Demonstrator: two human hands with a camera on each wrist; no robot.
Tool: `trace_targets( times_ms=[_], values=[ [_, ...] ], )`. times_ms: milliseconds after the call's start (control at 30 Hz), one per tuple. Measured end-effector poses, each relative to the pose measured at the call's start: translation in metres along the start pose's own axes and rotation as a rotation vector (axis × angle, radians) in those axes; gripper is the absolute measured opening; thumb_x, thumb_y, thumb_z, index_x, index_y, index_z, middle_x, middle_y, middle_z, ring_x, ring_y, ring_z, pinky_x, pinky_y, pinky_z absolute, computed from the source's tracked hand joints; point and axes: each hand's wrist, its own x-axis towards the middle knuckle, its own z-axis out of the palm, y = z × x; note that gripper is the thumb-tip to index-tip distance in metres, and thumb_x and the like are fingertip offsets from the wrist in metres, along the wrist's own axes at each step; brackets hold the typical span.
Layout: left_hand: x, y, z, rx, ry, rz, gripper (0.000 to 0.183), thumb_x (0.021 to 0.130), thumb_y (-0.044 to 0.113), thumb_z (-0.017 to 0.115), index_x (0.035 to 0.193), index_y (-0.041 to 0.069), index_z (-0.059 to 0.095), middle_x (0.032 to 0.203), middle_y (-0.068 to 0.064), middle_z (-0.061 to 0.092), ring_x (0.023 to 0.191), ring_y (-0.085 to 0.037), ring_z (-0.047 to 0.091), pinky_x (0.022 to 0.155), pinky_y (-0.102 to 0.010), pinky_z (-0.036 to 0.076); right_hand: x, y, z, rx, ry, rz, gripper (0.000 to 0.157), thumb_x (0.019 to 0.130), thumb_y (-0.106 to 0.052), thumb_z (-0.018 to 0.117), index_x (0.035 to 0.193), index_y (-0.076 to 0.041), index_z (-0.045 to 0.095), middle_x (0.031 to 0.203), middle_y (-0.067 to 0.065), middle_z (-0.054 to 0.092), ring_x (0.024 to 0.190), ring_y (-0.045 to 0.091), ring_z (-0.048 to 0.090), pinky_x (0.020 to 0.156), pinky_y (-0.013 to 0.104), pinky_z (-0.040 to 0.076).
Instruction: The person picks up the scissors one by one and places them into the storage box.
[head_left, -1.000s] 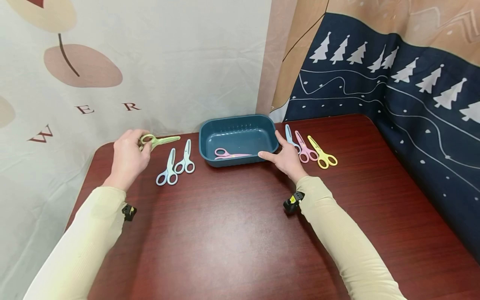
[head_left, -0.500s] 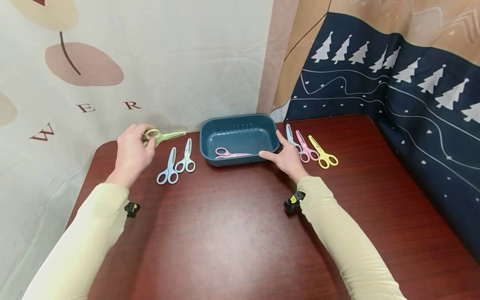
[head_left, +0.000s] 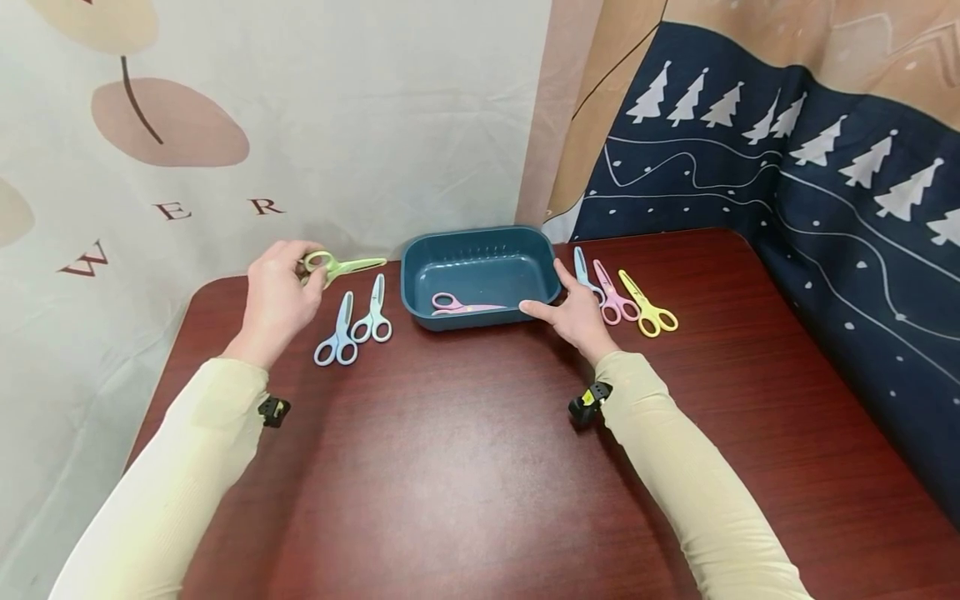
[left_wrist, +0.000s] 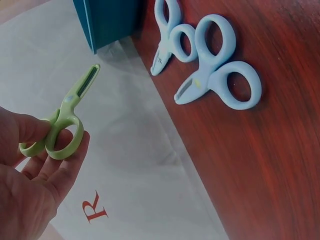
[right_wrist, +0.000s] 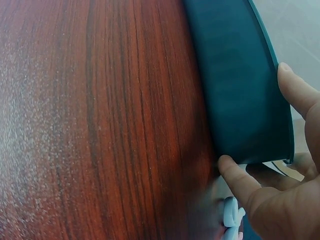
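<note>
My left hand (head_left: 279,287) pinches the handle loops of light green scissors (head_left: 351,266), raised at the back left. In the left wrist view the green scissors (left_wrist: 70,115) point toward the teal bin (left_wrist: 112,22). Below them in the head view, two light blue pairs of scissors (head_left: 340,333) lie on the table. My right hand (head_left: 573,315) holds the near right corner of the teal plastic bin (head_left: 480,319), its thumb on the front rim and fingers along the right side. Pink scissors (head_left: 467,307) lie inside the bin. The right wrist view shows the fingertips (right_wrist: 229,165) against the bin (right_wrist: 240,85).
To the right of the bin lie light blue scissors (head_left: 587,275), pink scissors (head_left: 615,296) and yellow scissors (head_left: 648,307). A pale curtain (head_left: 375,125) hangs behind the reddish-brown table (head_left: 450,467). Dark blue fabric with trees (head_left: 697,167) borders the right side.
My left hand has moved to the right and slightly up with the green scissors, closer to the bin. The right hand stays at the bin's corner.
</note>
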Motion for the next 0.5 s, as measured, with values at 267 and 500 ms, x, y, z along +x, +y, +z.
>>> trace_targets(
  times_ms=[267, 500],
  values=[
    [0.0036, 0.0049, 0.005, -0.009, -0.012, 0.012, 0.016, 0.091, -0.005, 0.065, 0.106, -0.005, 0.071, 0.095, -0.025, 0.064, 0.084, -0.038, 0.059, 0.081, -0.05, 0.043, -0.0003, -0.0001, 0.0, 0.005, -0.001, 0.005, 0.1, 0.088, -0.038, 0.083, 0.166, -0.015, 0.023, 0.17, 0.008, 0.026, 0.156, 0.031, 0.026, 0.124, 0.049, 0.027],
    [0.0075, 0.0092, 0.0091, -0.028, -0.022, 0.015, 0.017, 0.092, -0.005, 0.065, 0.107, -0.005, 0.07, 0.098, -0.025, 0.065, 0.087, -0.038, 0.061, 0.084, -0.051, 0.044, -0.0021, -0.0026, 0.0, 0.015, -0.004, 0.0, 0.1, 0.089, -0.037, 0.083, 0.166, -0.014, 0.023, 0.17, 0.008, 0.026, 0.156, 0.03, 0.026, 0.124, 0.049, 0.027]
  ],
)
